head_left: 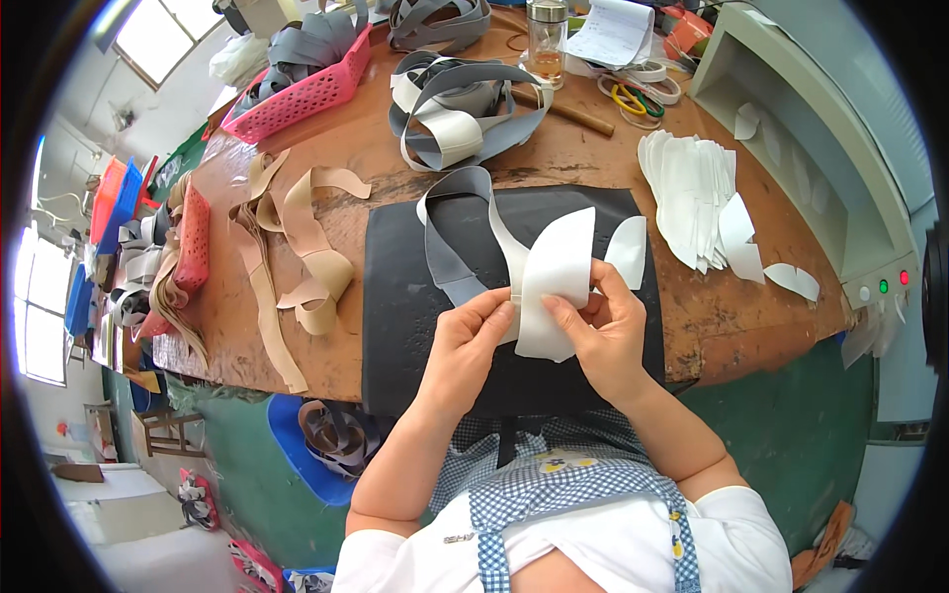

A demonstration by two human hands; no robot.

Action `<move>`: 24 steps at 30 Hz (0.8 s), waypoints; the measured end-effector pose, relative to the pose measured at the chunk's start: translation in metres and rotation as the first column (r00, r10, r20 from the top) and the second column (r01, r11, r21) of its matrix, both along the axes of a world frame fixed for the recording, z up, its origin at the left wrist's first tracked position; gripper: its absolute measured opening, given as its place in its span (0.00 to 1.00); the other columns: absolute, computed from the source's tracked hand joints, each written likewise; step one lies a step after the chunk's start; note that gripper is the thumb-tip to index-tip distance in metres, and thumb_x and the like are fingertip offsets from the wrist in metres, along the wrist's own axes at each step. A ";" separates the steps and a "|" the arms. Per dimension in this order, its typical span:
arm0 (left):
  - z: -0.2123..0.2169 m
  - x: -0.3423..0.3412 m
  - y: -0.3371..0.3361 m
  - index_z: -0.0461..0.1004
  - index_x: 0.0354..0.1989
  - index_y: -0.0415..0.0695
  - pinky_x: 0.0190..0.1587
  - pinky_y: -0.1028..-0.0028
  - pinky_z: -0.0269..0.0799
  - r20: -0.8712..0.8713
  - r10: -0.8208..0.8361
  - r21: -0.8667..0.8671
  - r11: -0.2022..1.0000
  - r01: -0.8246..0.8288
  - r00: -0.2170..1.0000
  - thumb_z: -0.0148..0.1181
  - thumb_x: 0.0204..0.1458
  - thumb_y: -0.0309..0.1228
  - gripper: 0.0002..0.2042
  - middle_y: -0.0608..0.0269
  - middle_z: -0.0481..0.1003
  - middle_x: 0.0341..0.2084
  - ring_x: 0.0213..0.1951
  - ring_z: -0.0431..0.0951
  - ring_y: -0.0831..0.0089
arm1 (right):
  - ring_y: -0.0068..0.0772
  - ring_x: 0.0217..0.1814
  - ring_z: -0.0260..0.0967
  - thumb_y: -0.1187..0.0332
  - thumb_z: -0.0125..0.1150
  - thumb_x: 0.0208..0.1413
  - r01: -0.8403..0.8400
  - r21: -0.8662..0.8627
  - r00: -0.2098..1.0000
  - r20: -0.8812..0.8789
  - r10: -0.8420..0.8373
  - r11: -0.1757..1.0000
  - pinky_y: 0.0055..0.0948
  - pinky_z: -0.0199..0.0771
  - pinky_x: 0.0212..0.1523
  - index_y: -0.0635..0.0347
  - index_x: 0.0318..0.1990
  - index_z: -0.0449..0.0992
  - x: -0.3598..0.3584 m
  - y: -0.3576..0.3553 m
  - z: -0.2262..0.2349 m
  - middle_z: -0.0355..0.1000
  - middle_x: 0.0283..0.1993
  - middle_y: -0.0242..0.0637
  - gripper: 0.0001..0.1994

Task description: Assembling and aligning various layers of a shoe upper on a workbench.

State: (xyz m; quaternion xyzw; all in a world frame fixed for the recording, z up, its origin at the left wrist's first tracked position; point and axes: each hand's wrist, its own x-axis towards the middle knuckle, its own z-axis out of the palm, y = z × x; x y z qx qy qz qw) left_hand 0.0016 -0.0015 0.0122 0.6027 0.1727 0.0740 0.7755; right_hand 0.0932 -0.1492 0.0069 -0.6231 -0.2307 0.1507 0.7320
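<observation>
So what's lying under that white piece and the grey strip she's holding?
A dark mat on the brown workbench lies under the white piece and grey strip. Both hands hide the mat directly beneath.

Both hands, left point(463, 339) and right point(601, 331), pinch together.

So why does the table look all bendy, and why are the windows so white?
Head view: the fisheye lens curves the table edges near the rim; the windows are blown out by daylight; the middle, with both hands on the white piece, is sharp and evenly lit.
</observation>
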 end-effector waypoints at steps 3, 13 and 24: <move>-0.002 0.000 0.000 0.74 0.56 0.30 0.46 0.81 0.72 -0.005 0.002 0.005 1.000 -0.002 1.000 0.55 0.65 0.29 0.16 0.63 0.80 0.42 0.42 0.77 0.81 | 0.25 0.46 0.78 0.78 0.64 0.60 0.021 -0.008 0.999 0.047 -0.021 1.000 0.25 0.81 0.46 0.68 0.52 0.70 0.001 0.001 -0.002 0.77 0.46 0.38 0.15; 0.009 -0.002 -0.002 0.74 0.55 0.29 0.48 0.79 0.73 0.006 0.009 0.017 1.000 -0.009 1.000 0.58 0.63 0.27 0.16 0.60 0.80 0.42 0.43 0.79 0.80 | 0.23 0.42 0.79 0.77 0.65 0.59 0.064 -0.053 0.989 0.140 -0.057 0.997 0.23 0.81 0.43 0.67 0.50 0.72 -0.003 0.008 -0.006 0.79 0.42 0.37 0.13; 0.000 -0.026 0.020 0.72 0.55 0.25 0.49 0.78 0.74 -0.021 0.072 -0.062 0.995 -0.073 0.997 0.61 0.59 0.20 0.17 0.55 0.81 0.43 0.43 0.80 0.76 | 0.18 0.36 0.74 0.70 0.71 0.54 -0.190 -0.122 0.976 0.088 0.201 0.974 0.21 0.75 0.36 0.65 0.48 0.76 0.033 0.022 0.017 0.79 0.38 0.33 0.16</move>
